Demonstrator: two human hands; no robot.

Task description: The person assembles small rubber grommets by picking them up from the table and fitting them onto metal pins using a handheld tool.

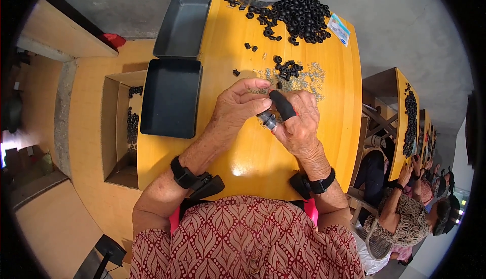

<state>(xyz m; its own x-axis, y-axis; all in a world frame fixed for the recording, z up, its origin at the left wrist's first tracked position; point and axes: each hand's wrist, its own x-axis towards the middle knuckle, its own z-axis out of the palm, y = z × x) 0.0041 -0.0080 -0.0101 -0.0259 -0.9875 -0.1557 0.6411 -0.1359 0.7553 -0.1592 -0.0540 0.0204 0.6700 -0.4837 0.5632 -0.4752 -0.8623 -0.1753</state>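
You are facing grey wall (pixel 111 15). Yellow wooden table (pixel 334 127) is standing before you, reflecting light near your edge. Similar tables (pixel 400 112) are extending in row on your right.

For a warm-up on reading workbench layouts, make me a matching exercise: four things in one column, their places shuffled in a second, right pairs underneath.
Things
1. Black finger sleeve
2. Clear bowl
3. Blue-and-white packet
4. Cardboard box

Places
A. Near the table's far right corner
B. Left of the table, with black parts inside
C. On a finger of the right hand
D. At the table's far edge, with black parts inside

Right pairs: 1-C, 2-D, 3-A, 4-B
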